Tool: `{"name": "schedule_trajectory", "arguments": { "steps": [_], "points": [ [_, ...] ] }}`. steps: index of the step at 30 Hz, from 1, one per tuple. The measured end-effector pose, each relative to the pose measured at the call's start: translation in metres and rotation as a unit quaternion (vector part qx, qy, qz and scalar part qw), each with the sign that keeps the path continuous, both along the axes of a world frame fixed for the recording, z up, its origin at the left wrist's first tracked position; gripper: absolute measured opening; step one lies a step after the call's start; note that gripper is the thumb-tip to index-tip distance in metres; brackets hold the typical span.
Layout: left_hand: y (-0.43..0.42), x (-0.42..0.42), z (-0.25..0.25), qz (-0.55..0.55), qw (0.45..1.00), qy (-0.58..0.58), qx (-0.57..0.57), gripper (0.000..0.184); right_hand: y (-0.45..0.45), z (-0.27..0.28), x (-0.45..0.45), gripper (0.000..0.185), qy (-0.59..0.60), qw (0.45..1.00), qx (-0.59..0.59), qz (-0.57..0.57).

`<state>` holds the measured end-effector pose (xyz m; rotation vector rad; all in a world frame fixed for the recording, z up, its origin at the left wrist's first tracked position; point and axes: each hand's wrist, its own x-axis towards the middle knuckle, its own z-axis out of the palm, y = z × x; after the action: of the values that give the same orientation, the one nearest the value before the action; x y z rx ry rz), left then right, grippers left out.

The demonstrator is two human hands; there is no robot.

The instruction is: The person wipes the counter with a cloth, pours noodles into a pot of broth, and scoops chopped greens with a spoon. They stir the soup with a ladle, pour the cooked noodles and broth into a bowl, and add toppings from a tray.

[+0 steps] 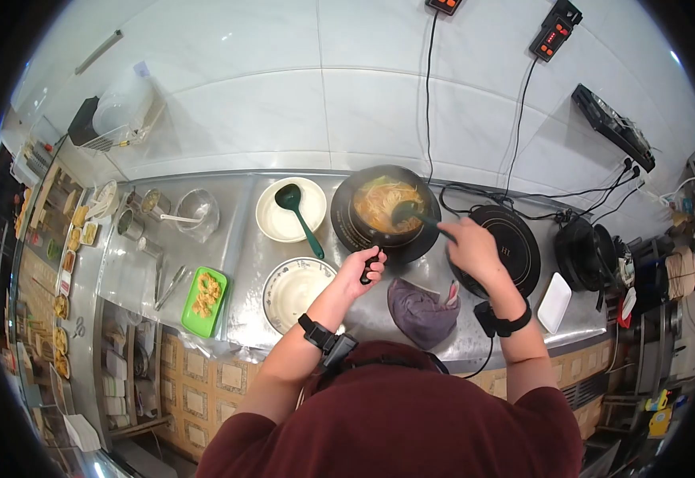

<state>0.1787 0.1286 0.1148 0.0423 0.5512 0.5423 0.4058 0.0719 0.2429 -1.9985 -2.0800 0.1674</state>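
My left hand (357,272) is wrapped round the black handle of a pot (370,231) on a round black cooking plate (421,248). Noodles and vegetables in reddish-brown broth (379,195) fill the pot. In my right hand (475,248) is the handle of a dark green ladle (406,212), its bowl end dipped into the soup. Left of the pot, a second green ladle (289,197) rests across a white bowl (270,227). Nearer me stands a large bowl with a patterned rim (270,309).
A second black cooking plate (511,248) lies under and beside my right forearm. A purple-grey cloth (421,312) sits in front of the pot. Leftward are a green tray (198,323) of fried-looking food and tongs (172,285). A white tray (554,303) and black pots (580,253) stand right.
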Motion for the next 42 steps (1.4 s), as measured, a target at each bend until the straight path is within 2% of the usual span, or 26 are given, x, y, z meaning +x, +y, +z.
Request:
{"name": "schedule_trajectory", "arguments": {
  "steps": [1,8,11,17,20,21,22,23,24,27,29,30,31,32,35,38,42],
  "points": [
    [0.0,0.0,0.0,0.0,1.0,0.002,0.001,0.011,0.002,-0.011,-0.001,0.033,0.004,1.0,0.002,0.022],
    [0.001,0.0,0.002,0.0,1.0,0.013,-0.014,0.012,0.022,-0.044,-0.003,0.034,0.146,0.984,0.08,-0.066],
    [-0.002,0.002,0.004,0.009,1.0,0.018,-0.01,0.016,0.017,-0.075,0.0,0.035,0.132,0.985,0.107,-0.043],
    [0.001,0.0,-0.001,-0.001,1.0,0.008,-0.011,0.011,-0.02,-0.057,-0.001,0.04,0.116,0.988,0.085,-0.047],
    [-0.001,0.001,-0.002,-0.004,1.0,-0.001,-0.007,0.011,-0.024,-0.086,0.003,0.045,0.132,0.988,0.064,-0.043],
    [0.0,0.001,-0.002,-0.006,1.0,-0.004,-0.008,0.011,-0.022,-0.105,0.009,0.042,0.124,0.987,0.105,-0.009],
    [0.001,0.0,-0.001,-0.006,1.0,-0.006,-0.007,0.011,-0.021,-0.114,0.012,0.041,0.281,0.957,0.048,-0.05],
    [0.002,0.0,0.0,-0.004,1.0,-0.003,-0.007,0.011,-0.021,-0.124,0.015,0.04,0.431,0.898,-0.01,-0.088],
    [0.001,0.0,0.0,-0.002,1.0,0.002,-0.008,0.011,-0.021,-0.132,0.017,0.039,0.567,0.812,-0.07,-0.122],
    [0.0,-0.001,-0.001,0.0,1.0,-0.004,-0.01,0.011,-0.029,-0.16,0.032,0.041,0.75,0.622,-0.018,-0.223],
    [0.0,0.0,-0.002,-0.001,1.0,-0.011,-0.008,0.011,-0.04,-0.221,0.057,0.047,0.519,0.836,-0.103,-0.146],
    [0.0,0.0,-0.002,-0.001,1.0,-0.013,-0.007,0.012,-0.049,-0.245,0.064,0.05,0.38,0.908,-0.142,-0.101],
    [0.001,0.0,-0.002,-0.002,1.0,-0.015,-0.005,0.013,-0.064,-0.257,0.058,0.053,0.215,0.972,-0.077,0.055],
    [0.001,0.001,-0.002,-0.003,1.0,-0.012,-0.006,0.013,-0.078,-0.267,0.049,0.056,0.038,0.977,-0.007,0.208],
    [-0.001,0.0,0.002,-0.002,1.0,0.0,-0.009,0.012,-0.115,-0.25,0.004,0.055,-0.025,0.995,-0.037,0.094],
    [0.0,-0.001,0.006,0.002,1.0,0.006,-0.003,0.012,-0.115,-0.269,0.005,0.054,0.043,0.995,-0.044,0.077],
    [-0.002,0.001,0.002,0.0,1.0,0.007,0.007,0.011,-0.114,-0.283,0.011,0.057,0.075,0.994,-0.056,0.064]
  ]
}}
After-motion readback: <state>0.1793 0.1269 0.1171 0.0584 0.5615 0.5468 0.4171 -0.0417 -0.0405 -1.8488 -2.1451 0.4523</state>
